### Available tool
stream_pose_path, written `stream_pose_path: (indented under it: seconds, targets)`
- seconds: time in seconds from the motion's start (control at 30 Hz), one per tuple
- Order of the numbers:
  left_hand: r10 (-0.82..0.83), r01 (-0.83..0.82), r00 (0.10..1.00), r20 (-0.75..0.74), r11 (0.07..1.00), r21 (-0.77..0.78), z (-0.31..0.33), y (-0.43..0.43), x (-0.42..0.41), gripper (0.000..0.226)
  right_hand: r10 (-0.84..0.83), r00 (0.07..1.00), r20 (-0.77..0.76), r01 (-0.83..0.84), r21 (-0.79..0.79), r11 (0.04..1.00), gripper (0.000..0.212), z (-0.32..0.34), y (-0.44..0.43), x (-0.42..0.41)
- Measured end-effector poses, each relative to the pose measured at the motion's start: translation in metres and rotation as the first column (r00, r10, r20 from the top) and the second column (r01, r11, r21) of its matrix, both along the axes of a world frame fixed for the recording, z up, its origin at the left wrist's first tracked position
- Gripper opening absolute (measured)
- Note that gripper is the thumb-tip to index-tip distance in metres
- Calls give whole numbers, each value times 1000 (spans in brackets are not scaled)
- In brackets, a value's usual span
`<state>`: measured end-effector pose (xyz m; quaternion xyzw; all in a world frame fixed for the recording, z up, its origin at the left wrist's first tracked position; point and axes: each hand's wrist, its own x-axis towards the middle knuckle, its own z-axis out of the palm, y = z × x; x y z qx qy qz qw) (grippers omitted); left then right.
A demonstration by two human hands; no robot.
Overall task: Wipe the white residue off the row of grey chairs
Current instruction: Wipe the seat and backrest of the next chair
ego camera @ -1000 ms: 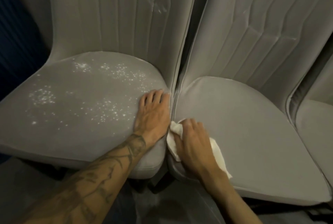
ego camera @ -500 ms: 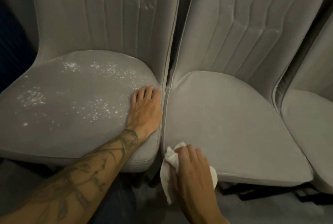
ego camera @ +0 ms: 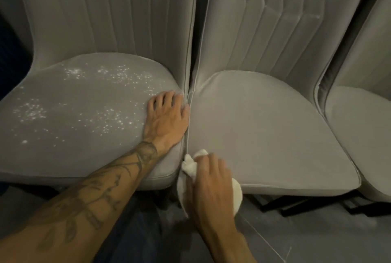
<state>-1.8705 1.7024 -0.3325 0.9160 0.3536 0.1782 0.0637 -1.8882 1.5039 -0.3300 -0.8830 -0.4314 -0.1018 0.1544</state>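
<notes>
Left hand [ego camera: 167, 118] lay flat, fingers extended, on the speckled seat [ego camera: 84, 114]. Right hand [ego camera: 208, 180] gripped the white cloth [ego camera: 191, 166] against the middle seat [ego camera: 264, 135] front corner.

an indoor seating room, which sort unclear: matching grey padded chairs [ego camera: 264, 131] stand pressed side by side on a smooth grey floor [ego camera: 317, 231].

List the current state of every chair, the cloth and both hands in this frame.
left chair seat: speckled with white residue, unwiped.
left chair backrest: white streak near the top.
middle chair seat: no residue visible.
right chair seat: partly in view, no residue visible.
white cloth: bunched, at middle seat's front left corner.
left hand: flat, resting on left seat's right edge.
right hand: gripping the cloth.
</notes>
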Motion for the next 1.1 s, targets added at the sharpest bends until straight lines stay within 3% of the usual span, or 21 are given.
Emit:
stream_pose_path:
  seconds: [0.17, 0.37, 0.5, 0.6, 0.67, 0.77, 0.87, 0.93, 1.03, 1.1]
  targets:
    - [-16, 17, 999, -48, 999, 30, -1, 2, -2, 49, 45, 998, 49, -46, 12, 999, 14, -3, -24, 10]
    - [-27, 30, 997, -67, 999, 34, 1, -4, 0, 51, -295, 955, 36, 292, 57, 955, 14, 8, -74, 36]
    - [-28, 29, 998, -54, 999, 32, 0, -3, 0, 51, -106, 994, -7, 107, 51, 993, 10, 2, 2, -15]
    - [-35, 37, 999, -36, 998, 45, -2, -1, 1, 50, 14, 1000, -25, -12, 83, 996, 16, -8, 0, -15]
    - [-34, 35, 999, -27, 998, 49, -3, 0, 2, 50, -54, 998, -32, 57, 106, 993, 12, -10, -39, 10]
    - [-45, 47, 998, -32, 997, 56, -4, -1, 1, 49, -341, 938, -60, 345, 81, 935, 11, -3, -99, 54]
    - [-50, 52, 998, -25, 997, 59, -3, -2, 1, 49, -446, 893, -66, 450, 124, 884, 13, 0, -91, 54]
    - [-49, 50, 999, -21, 997, 58, -3, -2, 1, 49, -392, 916, -88, 401, 120, 908, 21, 1, -56, 34]
    - [-55, 56, 998, -14, 996, 66, -6, 0, 1, 49, -131, 987, -89, 141, 114, 983, 14, -6, -42, 19]
    - [-54, 53, 999, 5, 996, 74, -7, 1, 1, 47, -123, 991, -57, 129, 117, 985, 12, -7, -73, 43]
